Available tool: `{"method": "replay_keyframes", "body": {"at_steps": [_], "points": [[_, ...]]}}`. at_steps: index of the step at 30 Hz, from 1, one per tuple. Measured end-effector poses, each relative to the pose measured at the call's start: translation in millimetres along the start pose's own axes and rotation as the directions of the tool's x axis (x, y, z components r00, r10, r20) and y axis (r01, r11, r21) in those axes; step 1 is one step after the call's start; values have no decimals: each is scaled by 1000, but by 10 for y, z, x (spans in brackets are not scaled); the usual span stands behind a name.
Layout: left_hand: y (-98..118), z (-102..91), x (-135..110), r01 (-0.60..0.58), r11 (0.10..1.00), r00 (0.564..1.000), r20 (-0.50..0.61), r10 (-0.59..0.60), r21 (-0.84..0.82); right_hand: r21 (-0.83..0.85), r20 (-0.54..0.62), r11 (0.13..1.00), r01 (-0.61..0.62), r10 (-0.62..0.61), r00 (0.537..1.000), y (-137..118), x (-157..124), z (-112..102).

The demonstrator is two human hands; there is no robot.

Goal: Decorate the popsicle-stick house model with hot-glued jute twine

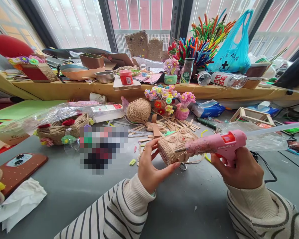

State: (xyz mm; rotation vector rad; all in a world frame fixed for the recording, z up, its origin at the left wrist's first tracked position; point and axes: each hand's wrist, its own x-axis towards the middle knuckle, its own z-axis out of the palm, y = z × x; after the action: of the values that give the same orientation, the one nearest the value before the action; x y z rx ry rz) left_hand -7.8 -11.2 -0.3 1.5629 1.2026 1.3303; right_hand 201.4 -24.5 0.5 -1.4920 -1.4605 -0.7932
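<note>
Between thumb and fingers, my left hand (153, 166) grips a small round container wrapped in twine (167, 151), tilted on its side just above the grey table. Its side shows pale wood and coils of twine. A pink glue gun (221, 142) is in my right hand (241, 166), with a clear glue stick (276, 129) sticking out of its back. The gun's nozzle points left and lies at the container's twine-covered end; whether it touches cannot be made out. A silver ring-like piece (182, 166) lies under the container.
Behind my hands are a ball of twine (139, 111), scattered wooden sticks (186, 124) and crocheted flowers (168, 96). To the left are a twine basket (62, 131), a phone (25, 169) and crumpled tissue (25, 202). A black cable (266, 166) runs at the right.
</note>
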Motion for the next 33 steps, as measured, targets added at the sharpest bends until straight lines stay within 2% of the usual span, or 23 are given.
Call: {"method": "replay_keyframes", "body": {"at_steps": [4, 9, 15, 29, 33], "points": [[-5, 6, 3, -10, 1000, 1000, -12, 10, 0, -11, 11, 999, -41, 41, 999, 23, -1, 7], [-11, 7, 9, -1, 1000, 1000, -7, 1, -3, -24, -63, 989, 148, -150, 987, 87, 39, 21], [-12, 14, 7, -2, 1000, 1000, -14, 2, -9, 10, -13, 1000, 21, -21, 1000, 51, 36, 2], [-24, 9, 8, 5, 1000, 1000, -10, -5, -15, -10, -28, 996, 88, -88, 996, 98, 54, -3], [-16, 8, 7, 15, 1000, 1000, -12, -15, -10, -4, -46, 997, 71, -71, 996, 91, 71, -7]]}}
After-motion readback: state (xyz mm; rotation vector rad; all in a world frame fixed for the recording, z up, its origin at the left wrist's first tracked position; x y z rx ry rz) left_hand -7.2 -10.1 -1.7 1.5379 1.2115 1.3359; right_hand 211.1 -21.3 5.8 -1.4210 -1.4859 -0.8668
